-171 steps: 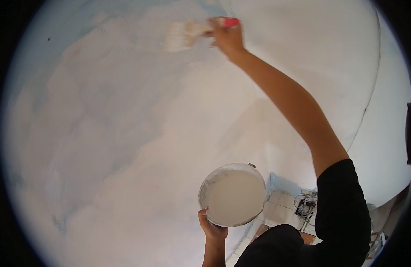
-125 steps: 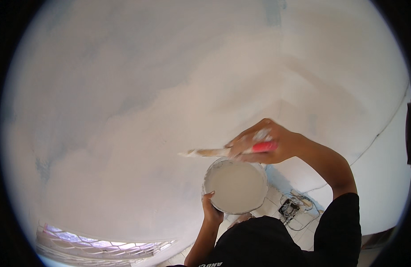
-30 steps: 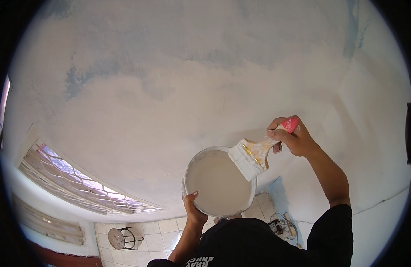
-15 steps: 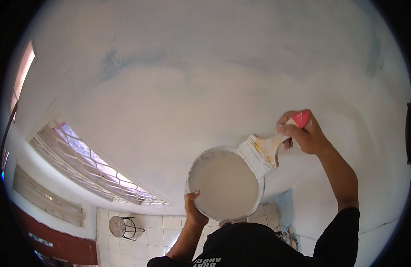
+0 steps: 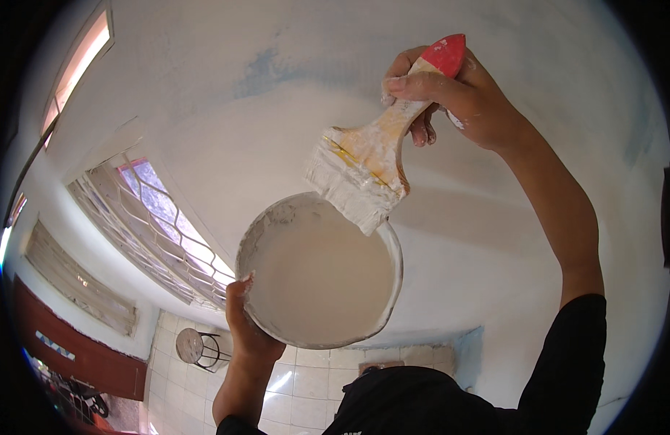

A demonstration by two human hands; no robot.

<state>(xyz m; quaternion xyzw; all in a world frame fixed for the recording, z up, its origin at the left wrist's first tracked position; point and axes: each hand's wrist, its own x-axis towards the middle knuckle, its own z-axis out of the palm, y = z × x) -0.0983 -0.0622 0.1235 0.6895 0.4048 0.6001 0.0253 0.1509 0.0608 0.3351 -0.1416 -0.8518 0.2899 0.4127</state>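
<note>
My left hand (image 5: 254, 330) grips the near left side of a round bucket (image 5: 397, 279), its thumb over the rim and the other fingers out of sight beneath. Off-white liquid paint (image 5: 320, 279) fills much of the bucket. In my right hand (image 5: 451, 94) is a wide paintbrush (image 5: 375, 145), held by its wooden handle with a red end. White paint coats its bristles, which point down and left over the far rim of the bucket. Whether they touch the rim I cannot tell. White smears mark my right fingers.
A whitish wall (image 5: 487, 239) with faint blue patches rises ahead. To the left is a window with a white grille (image 5: 154, 217). A round stool (image 5: 190, 346) stands on the tiled floor (image 5: 306, 384), near a dark red door panel (image 5: 81, 348).
The bucket has moved left and looks larger. My right hand has moved up and left with the paintbrush, whose bristles have shifted from the bucket's right edge to its far edge. The view has turned.
</note>
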